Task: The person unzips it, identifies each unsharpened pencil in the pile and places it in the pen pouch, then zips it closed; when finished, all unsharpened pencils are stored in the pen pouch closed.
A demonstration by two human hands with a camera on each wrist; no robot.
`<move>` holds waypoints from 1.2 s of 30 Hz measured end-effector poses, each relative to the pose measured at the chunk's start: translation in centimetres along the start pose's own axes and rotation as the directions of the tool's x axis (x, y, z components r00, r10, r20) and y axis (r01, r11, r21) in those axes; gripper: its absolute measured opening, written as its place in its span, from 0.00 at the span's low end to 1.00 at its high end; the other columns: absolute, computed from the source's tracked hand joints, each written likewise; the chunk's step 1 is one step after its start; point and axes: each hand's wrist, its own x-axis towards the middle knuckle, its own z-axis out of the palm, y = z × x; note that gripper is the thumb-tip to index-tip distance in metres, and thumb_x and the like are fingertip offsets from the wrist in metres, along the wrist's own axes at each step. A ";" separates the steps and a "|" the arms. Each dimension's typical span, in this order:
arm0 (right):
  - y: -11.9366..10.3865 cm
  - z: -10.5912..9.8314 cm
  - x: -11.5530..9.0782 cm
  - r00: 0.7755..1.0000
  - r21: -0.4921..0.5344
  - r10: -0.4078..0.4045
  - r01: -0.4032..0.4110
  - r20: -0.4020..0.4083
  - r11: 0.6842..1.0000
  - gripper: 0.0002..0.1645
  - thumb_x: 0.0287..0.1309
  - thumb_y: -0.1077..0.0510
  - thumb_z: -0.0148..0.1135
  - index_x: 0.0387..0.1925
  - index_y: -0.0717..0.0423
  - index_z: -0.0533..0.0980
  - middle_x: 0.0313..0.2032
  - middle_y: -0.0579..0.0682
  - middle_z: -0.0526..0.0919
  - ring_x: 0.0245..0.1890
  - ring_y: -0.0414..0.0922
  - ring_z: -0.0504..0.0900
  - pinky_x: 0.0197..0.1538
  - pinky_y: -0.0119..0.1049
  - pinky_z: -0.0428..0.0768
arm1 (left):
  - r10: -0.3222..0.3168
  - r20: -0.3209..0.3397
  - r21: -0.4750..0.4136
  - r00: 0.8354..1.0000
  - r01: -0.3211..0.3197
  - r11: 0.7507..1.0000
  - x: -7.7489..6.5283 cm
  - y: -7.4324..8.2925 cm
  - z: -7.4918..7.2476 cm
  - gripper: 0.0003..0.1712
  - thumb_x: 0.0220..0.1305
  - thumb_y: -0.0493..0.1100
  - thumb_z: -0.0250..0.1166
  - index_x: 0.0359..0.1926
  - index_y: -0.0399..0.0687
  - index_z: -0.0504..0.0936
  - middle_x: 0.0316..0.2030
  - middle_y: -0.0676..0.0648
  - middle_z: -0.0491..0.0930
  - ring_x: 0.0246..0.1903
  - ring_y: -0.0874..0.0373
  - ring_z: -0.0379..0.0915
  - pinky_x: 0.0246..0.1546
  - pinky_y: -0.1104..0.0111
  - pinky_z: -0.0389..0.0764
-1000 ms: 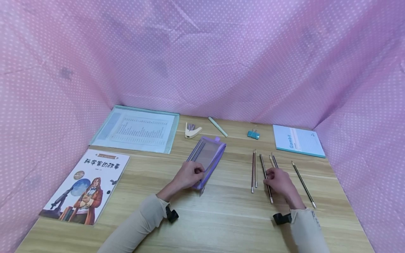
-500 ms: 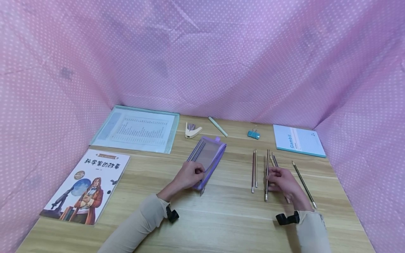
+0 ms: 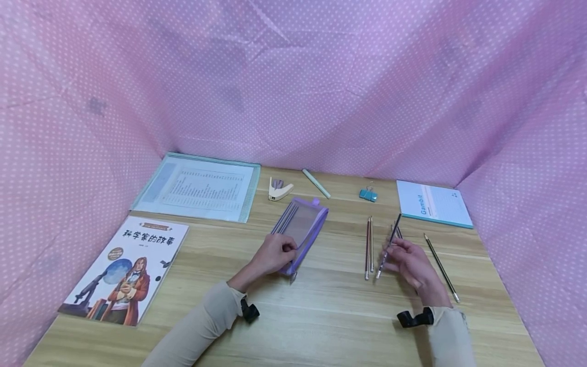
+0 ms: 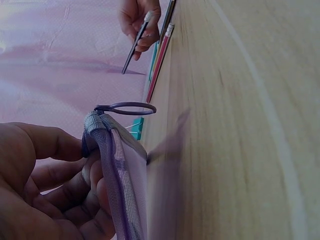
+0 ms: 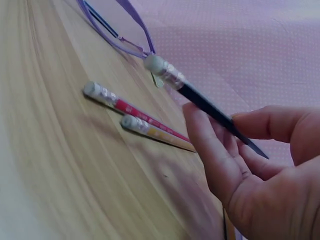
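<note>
In the head view my left hand point(image 3: 275, 253) pinches the near end of a purple mesh zip pencil case point(image 3: 304, 224). Several dark pencils point(image 3: 285, 219) show through its mesh. The left wrist view has thumb and fingers on the case's corner, beside the zip pull ring point(image 4: 130, 107). My right hand point(image 3: 412, 265) pinches a dark pencil point(image 3: 390, 244), raised and tilted over the table, its white eraser end toward me. A red pencil point(image 5: 145, 117) and a yellow pencil point(image 5: 155, 132) lie to its left. More pencils lie partly hidden behind the right hand.
Another dark pencil point(image 3: 441, 267) lies to the right. Along the back are a stapler point(image 3: 279, 192), a pale green pen point(image 3: 315, 183), a teal binder clip point(image 3: 368, 194) and a notebook point(image 3: 433, 204). A document folder point(image 3: 197, 188) and a picture book point(image 3: 126, 270) lie left. Pink dotted cloth point(image 3: 293, 92) encloses the table.
My right hand has lifted the dark pencil off the table and turned it, its eraser end swinging left toward the red and yellow pencils. The left hand and pencil case have stayed put.
</note>
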 end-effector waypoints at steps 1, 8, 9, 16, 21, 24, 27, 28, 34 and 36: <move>0.1 0.0 0.0 1.000 0.030 -0.001 0.001 0.007 1.000 0.16 0.70 0.70 0.47 0.51 0.52 0.73 0.42 0.45 0.84 0.44 0.41 0.86 0.48 0.38 0.87 | 0.000 0.000 0.002 1.000 0.000 1.000 0.0 0.0 0.0 0.07 0.52 0.30 0.62 0.29 0.37 0.87 0.23 0.45 0.84 0.21 0.67 0.71 0.20 0.78 0.73; 0.5 0.4 0.1 0.998 0.198 -0.011 -0.001 0.060 0.980 0.20 0.71 0.72 0.42 0.51 0.51 0.74 0.44 0.46 0.84 0.46 0.41 0.86 0.51 0.40 0.86 | 0.003 0.002 0.002 1.000 -0.003 1.000 0.0 0.1 0.0 0.07 0.53 0.30 0.61 0.29 0.36 0.87 0.23 0.45 0.84 0.21 0.67 0.71 0.20 0.78 0.73; 0.6 0.4 0.1 0.997 0.221 -0.016 -0.001 0.074 0.975 0.20 0.71 0.72 0.41 0.51 0.51 0.74 0.44 0.47 0.84 0.47 0.42 0.85 0.51 0.40 0.86 | 0.004 0.002 0.001 1.000 -0.004 1.000 0.0 0.1 0.0 0.07 0.53 0.30 0.61 0.29 0.36 0.87 0.23 0.45 0.84 0.21 0.67 0.71 0.20 0.78 0.73; 0.8 1.0 0.4 0.994 0.293 -0.031 -0.001 0.104 0.956 0.22 0.71 0.73 0.38 0.53 0.53 0.74 0.45 0.49 0.83 0.47 0.44 0.85 0.52 0.41 0.86 | 0.004 0.004 -0.006 1.000 -0.004 1.000 0.0 0.1 -0.1 0.07 0.52 0.30 0.61 0.29 0.36 0.87 0.23 0.44 0.84 0.21 0.67 0.71 0.20 0.78 0.73; 0.8 1.5 0.5 0.995 0.288 -0.012 -0.017 0.101 0.958 0.20 0.72 0.72 0.39 0.55 0.54 0.71 0.45 0.50 0.83 0.47 0.43 0.85 0.52 0.40 0.86 | 0.007 0.000 -0.006 1.000 -0.007 1.000 -0.1 0.1 -0.1 0.07 0.52 0.30 0.61 0.29 0.36 0.87 0.23 0.44 0.84 0.21 0.67 0.71 0.20 0.78 0.73; 0.8 2.0 0.7 0.996 0.269 0.003 -0.028 0.091 0.963 0.19 0.72 0.72 0.39 0.55 0.55 0.70 0.44 0.50 0.83 0.46 0.43 0.85 0.52 0.40 0.86 | 0.009 0.000 -0.008 1.000 -0.009 1.000 -0.1 0.1 -0.1 0.07 0.52 0.30 0.61 0.29 0.36 0.87 0.23 0.44 0.84 0.21 0.66 0.71 0.20 0.78 0.72; 0.8 2.7 0.9 0.998 0.243 0.034 -0.047 0.056 0.969 0.17 0.72 0.70 0.42 0.55 0.55 0.69 0.43 0.50 0.83 0.46 0.43 0.85 0.50 0.38 0.86 | 0.009 0.001 -0.009 1.000 -0.009 1.000 -0.1 0.1 -0.1 0.07 0.52 0.30 0.61 0.29 0.36 0.87 0.22 0.44 0.84 0.20 0.67 0.70 0.20 0.78 0.72; 0.8 3.0 1.0 0.998 0.235 0.040 -0.049 0.045 0.971 0.16 0.72 0.70 0.44 0.56 0.55 0.69 0.44 0.50 0.83 0.45 0.43 0.86 0.50 0.38 0.86 | 0.009 0.000 -0.009 1.000 -0.009 1.000 -0.1 0.1 -0.1 0.07 0.52 0.30 0.61 0.29 0.36 0.87 0.22 0.45 0.84 0.21 0.67 0.70 0.20 0.78 0.72; 1.0 4.5 1.6 0.998 0.213 0.052 -0.058 0.035 0.975 0.17 0.71 0.71 0.45 0.57 0.58 0.65 0.43 0.50 0.82 0.46 0.43 0.86 0.47 0.36 0.87 | 0.015 -0.005 0.000 1.000 -0.015 1.000 0.0 0.1 -0.1 0.07 0.53 0.30 0.62 0.29 0.36 0.87 0.23 0.45 0.84 0.21 0.67 0.70 0.20 0.78 0.72; 1.1 5.0 1.9 0.998 0.208 0.060 -0.065 0.034 0.976 0.17 0.70 0.72 0.45 0.56 0.57 0.67 0.42 0.49 0.82 0.45 0.42 0.86 0.46 0.37 0.87 | 0.016 -0.006 0.002 1.000 -0.016 1.000 0.0 0.1 -0.1 0.07 0.53 0.30 0.62 0.29 0.36 0.87 0.23 0.45 0.84 0.21 0.67 0.71 0.20 0.78 0.72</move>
